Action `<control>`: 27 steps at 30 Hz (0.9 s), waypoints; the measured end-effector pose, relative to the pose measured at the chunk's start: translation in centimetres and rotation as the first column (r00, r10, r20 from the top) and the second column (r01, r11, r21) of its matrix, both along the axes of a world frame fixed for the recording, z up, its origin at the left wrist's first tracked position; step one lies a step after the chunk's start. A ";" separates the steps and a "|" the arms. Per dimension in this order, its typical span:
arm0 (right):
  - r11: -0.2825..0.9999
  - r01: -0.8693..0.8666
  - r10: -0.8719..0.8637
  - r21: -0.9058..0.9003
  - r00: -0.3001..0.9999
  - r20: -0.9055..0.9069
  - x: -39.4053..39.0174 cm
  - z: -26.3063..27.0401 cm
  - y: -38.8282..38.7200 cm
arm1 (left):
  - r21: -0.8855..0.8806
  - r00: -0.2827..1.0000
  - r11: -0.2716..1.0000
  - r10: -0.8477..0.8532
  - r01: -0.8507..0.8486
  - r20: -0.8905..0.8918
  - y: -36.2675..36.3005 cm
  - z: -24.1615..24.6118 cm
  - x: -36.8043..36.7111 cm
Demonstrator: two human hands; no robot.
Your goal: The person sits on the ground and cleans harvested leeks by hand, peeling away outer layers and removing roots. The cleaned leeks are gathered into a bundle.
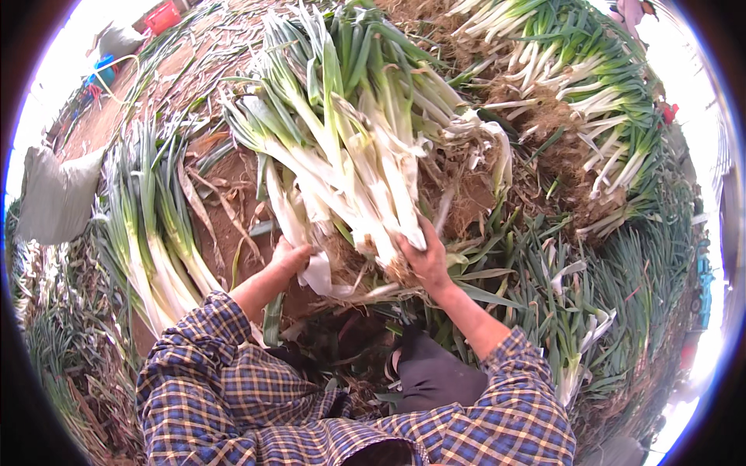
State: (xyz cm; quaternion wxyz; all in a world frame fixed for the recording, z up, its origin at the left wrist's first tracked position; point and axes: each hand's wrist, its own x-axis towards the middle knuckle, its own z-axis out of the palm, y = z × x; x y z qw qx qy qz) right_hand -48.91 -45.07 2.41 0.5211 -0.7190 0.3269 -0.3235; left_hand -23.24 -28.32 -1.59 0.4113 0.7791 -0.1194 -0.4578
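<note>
A heap of large Welsh onions [349, 151], green leaves pointing away from me and white shanks towards me, lies in front of my body. My right hand [428, 259] grips the heap's near right side, around the root ends of the shanks. On the near left, my left hand [289, 260] has its thumb over a pale onion shank [282, 204], with its fingers mostly hidden beneath. A loose white outer sheath [319, 274] hangs beside that thumb. Fibrous roots [341, 253] show between my two hands.
Trimmed Welsh onions [166, 256] lie at my left, near a pale sack [61, 192]. A long row of onions [606, 110] curves along the right. Stripped leaves [618, 285] cover the ground at my right. A red container [163, 17] stands far left.
</note>
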 end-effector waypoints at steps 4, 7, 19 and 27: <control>0.990 0.011 -0.005 0.143 0.999 -0.037 -5.3 -0.9 3.8 | 0.080 0.950 0.961 -0.273 0.263 0.153 2.8 0.5 -2.3; 0.995 -0.087 0.096 0.040 0.887 -0.451 -7.3 1.1 2.9 | 0.416 0.743 0.735 -0.644 0.536 0.181 2.7 4.8 -1.7; 0.965 -0.169 -0.055 -0.201 0.618 -0.784 -0.1 10.2 -1.0 | 0.125 0.575 0.794 -0.528 0.594 0.625 -1.8 21.0 -10.2; 0.981 -0.186 0.192 0.052 0.904 -0.382 -16.5 23.4 14.4 | -0.251 0.988 0.960 -0.142 0.123 -0.057 -5.9 18.1 -13.1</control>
